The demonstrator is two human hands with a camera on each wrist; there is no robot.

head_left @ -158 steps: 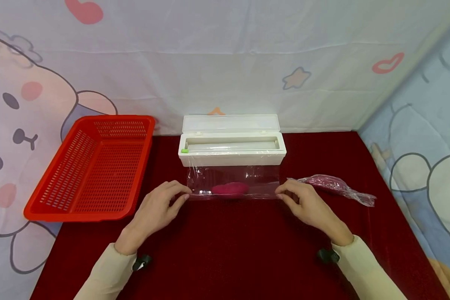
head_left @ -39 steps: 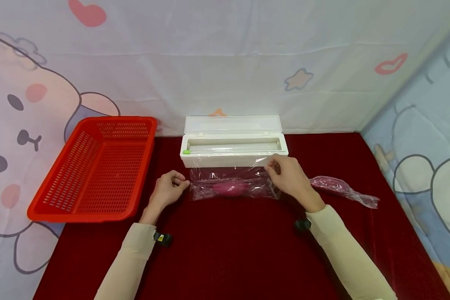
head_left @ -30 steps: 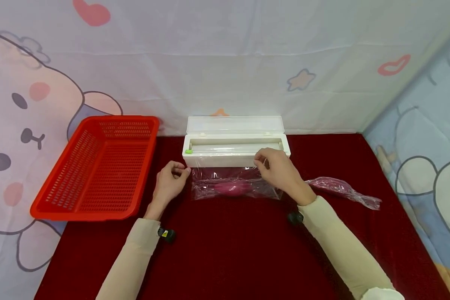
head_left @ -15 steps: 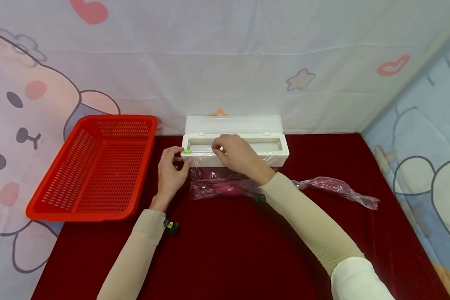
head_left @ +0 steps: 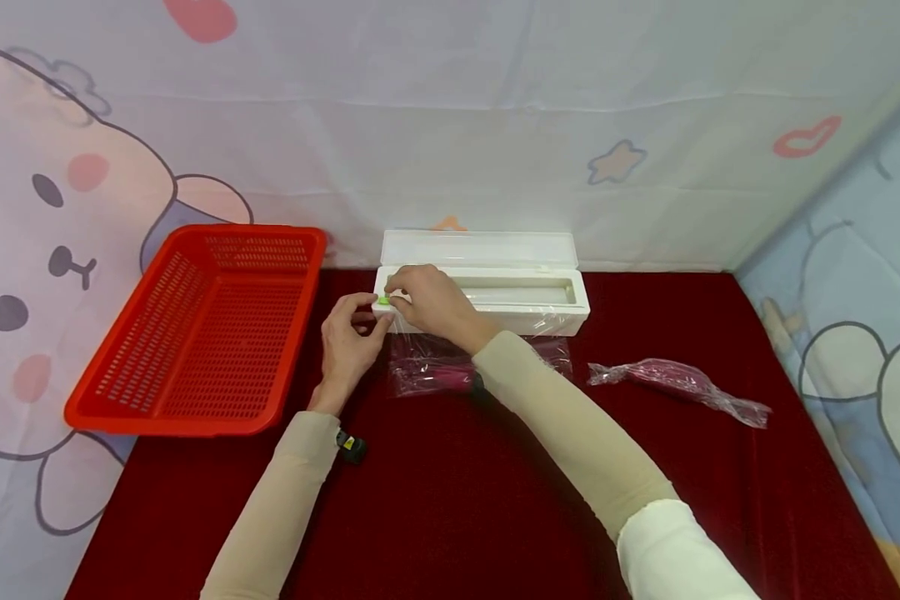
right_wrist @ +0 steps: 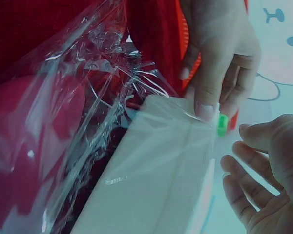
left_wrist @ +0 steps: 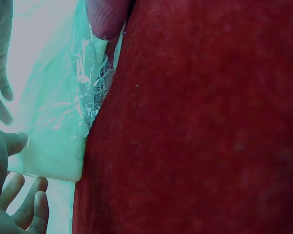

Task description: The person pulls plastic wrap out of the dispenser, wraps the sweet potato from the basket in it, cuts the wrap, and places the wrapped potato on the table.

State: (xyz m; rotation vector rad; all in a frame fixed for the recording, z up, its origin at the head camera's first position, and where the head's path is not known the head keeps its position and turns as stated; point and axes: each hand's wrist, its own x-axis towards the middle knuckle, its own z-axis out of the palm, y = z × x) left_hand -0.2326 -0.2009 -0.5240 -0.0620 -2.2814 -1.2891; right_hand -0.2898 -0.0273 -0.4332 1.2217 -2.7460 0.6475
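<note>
In the head view my left hand point(head_left: 348, 346) grips the left end of a white cling film box point(head_left: 525, 320), thumb on its front wall. Its lid point(head_left: 480, 248) stands raised, and a green slide cutter point(head_left: 383, 301) sits at the left end. My right hand point(head_left: 435, 304) reaches across to that cutter; the right wrist view shows its thumb and fingers apart, just short of the green cutter point(right_wrist: 222, 125). Clear cling film point(head_left: 412, 358) comes down over the box front and wraps a pink oblong thing point(head_left: 450, 379), partly hidden by my right arm. Its kind is unclear.
A red plastic basket point(head_left: 217, 350) stands left of the box. Another pink oblong thing in cling film point(head_left: 671, 375), its ends twisted, lies to the right. Dark red cloth point(head_left: 450, 517) covers the table; a printed curtain point(head_left: 487, 108) hangs behind.
The pink thing has become wrapped in the film. My right hand has let go of the film edge and moved left along the box to the cutter. My left hand has moved up to the box's end.
</note>
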